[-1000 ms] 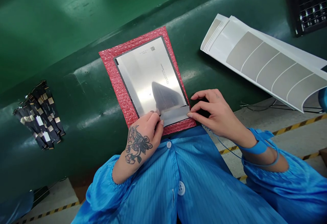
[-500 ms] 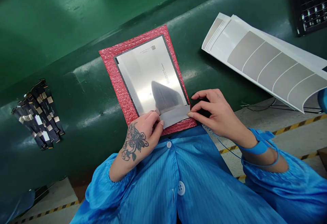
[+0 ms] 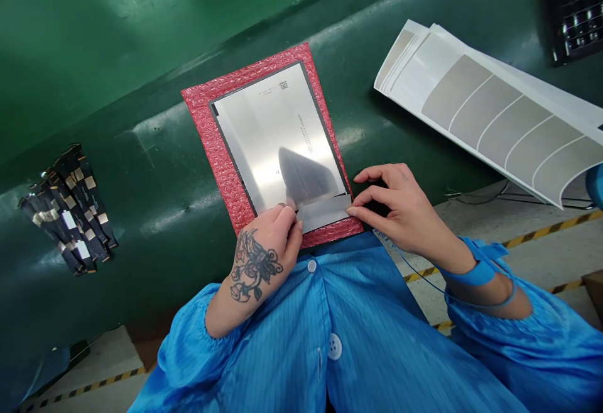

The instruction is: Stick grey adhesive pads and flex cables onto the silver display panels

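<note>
A flat display panel [image 3: 254,143] with a silvery metal back lies on a red bubble-wrap sheet [image 3: 217,165]. Along its near edge runs a pale grey strip [image 3: 325,213], which looks like tape or film. My left hand [image 3: 271,234] is closed at the left end of this strip, thumb against curled fingers, resting over the panel's near left corner. With thumb and index finger, my right hand [image 3: 389,205] pinches the strip's right end; its other fingers are bent and held apart. The left fingertips are partly hidden.
Several dark flat cables with connectors [image 3: 70,212] lie in a bundle on the green table mat [image 3: 160,237] at left. Curled white sheets with grey pieces [image 3: 499,117] lie at right. A black grid tray [image 3: 577,11] is in the far right corner.
My left hand has shifted very slightly to the right and turned a little at the strip's left end. My right hand keeps its pinch, and the panel stays in place.
</note>
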The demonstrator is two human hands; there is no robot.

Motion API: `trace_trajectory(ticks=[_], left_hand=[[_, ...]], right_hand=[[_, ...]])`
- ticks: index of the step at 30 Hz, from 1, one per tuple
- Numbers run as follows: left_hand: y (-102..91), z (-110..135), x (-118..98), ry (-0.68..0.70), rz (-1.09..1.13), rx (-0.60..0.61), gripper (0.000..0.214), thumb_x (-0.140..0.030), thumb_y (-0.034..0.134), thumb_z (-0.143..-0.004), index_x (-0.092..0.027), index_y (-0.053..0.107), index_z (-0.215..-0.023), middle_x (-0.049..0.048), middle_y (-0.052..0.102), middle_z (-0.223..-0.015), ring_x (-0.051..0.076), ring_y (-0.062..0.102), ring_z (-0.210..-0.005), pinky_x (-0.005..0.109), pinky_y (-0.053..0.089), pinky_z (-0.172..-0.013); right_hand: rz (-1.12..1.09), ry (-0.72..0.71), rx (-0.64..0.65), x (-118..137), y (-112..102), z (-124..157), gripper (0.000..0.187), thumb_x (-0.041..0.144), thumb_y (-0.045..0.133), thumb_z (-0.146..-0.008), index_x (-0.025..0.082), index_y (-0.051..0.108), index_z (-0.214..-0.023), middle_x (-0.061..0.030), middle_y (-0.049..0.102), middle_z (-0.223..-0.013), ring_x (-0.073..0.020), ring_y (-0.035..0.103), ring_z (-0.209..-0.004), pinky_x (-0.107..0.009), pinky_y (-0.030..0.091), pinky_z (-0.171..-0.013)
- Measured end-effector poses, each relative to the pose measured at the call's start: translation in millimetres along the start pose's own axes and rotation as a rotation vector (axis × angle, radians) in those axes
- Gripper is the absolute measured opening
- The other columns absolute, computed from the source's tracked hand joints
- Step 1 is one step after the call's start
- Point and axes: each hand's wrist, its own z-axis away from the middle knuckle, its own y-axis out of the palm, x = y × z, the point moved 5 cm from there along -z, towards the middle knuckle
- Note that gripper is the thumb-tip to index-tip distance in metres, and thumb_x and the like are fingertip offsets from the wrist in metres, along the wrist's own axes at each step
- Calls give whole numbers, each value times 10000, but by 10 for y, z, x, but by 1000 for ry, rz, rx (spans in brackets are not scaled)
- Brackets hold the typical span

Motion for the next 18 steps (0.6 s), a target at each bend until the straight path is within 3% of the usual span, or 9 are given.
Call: trace_trajectory(ticks=[18], left_hand=[[-8,12,-67,96,-140,-74,243,-194,416,-911,-197,457,-672,-18,470,-608,124,456,-530,238,321,-496]], right_hand=[[7,21,21,0,-3,-3,162,288,590,-866,213,638,-731,-78,593,-1027,-248,524,-968,-433,418,-822]])
